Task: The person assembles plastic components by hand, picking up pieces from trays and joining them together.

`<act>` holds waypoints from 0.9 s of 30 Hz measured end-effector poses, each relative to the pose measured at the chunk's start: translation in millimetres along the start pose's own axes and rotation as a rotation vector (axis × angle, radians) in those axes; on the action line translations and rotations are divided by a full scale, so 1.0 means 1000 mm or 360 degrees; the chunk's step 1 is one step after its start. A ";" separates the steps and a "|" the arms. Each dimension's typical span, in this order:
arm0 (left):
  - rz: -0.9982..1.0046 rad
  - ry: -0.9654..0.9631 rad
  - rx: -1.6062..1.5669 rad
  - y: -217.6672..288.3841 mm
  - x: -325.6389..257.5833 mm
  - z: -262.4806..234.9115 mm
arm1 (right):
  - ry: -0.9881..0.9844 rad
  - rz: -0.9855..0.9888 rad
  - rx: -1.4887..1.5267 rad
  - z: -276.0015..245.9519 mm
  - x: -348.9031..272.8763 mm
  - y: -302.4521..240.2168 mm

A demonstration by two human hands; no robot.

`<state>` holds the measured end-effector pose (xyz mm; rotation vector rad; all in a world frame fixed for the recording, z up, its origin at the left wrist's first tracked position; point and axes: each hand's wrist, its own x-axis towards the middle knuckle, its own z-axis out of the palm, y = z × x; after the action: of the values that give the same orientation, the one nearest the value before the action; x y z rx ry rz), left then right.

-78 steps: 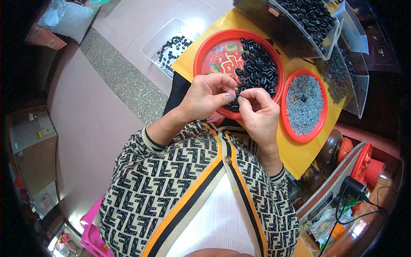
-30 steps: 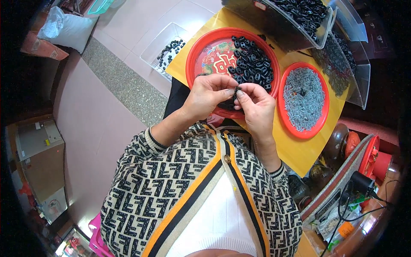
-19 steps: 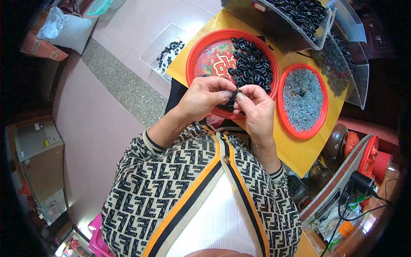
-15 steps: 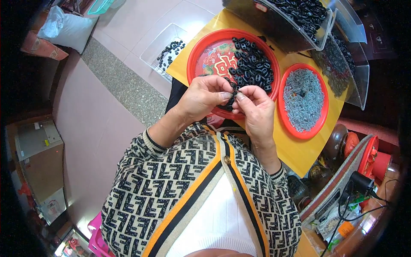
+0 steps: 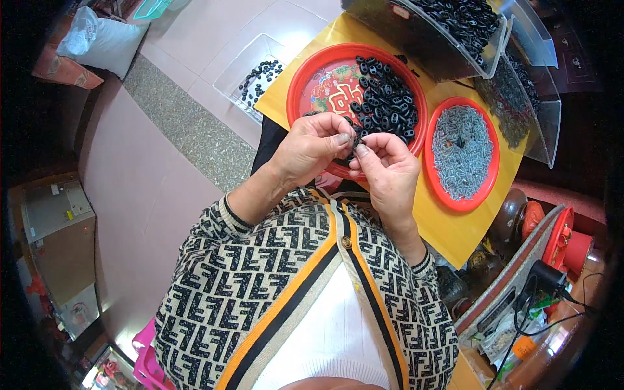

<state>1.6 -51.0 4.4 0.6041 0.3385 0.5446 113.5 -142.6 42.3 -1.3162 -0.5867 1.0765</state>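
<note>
My left hand (image 5: 312,146) and my right hand (image 5: 389,166) meet over the near rim of a round red tray (image 5: 292,97). Each pinches with thumb and forefinger at a small black piece (image 5: 356,144) between them; fingertips cover most of it. Many glossy black oval pieces with two holes (image 5: 390,107) lie heaped on the tray's right side. Right of my right hand is a red oval dish (image 5: 495,153) full of small grey screws (image 5: 461,153).
A clear bin (image 5: 422,39) of black parts and another clear bin (image 5: 549,130) stand at the back right of the yellow board (image 5: 448,234). A clear box (image 5: 227,81) with small black pieces sits beyond the tray's left. Cluttered shelving (image 5: 520,305) is at lower right.
Both hands stay together over the tray, with small shifts of the fingers around the black piece. The tray and board appear slightly farther right in view.
</note>
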 end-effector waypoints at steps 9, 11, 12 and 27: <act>0.0065 -0.0101 0.0034 0.000 -0.001 -0.001 | 0.0021 0.0016 -0.0080 0.002 0.001 0.001; 0.0132 -0.0070 0.0164 0.001 -0.002 0.000 | 0.0022 0.0023 -0.0097 0.002 0.000 0.001; 0.0133 -0.0068 0.0163 0.000 -0.002 -0.001 | 0.0019 0.0021 -0.0112 0.002 0.000 0.001; 0.0397 0.0273 0.0291 -0.007 -0.003 0.011 | 0.0084 0.0015 -0.0099 0.005 0.000 0.000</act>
<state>6.8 -62.4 9.4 0.7841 0.4819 0.8139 109.3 -140.8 43.1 -1.3987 -0.5792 1.0349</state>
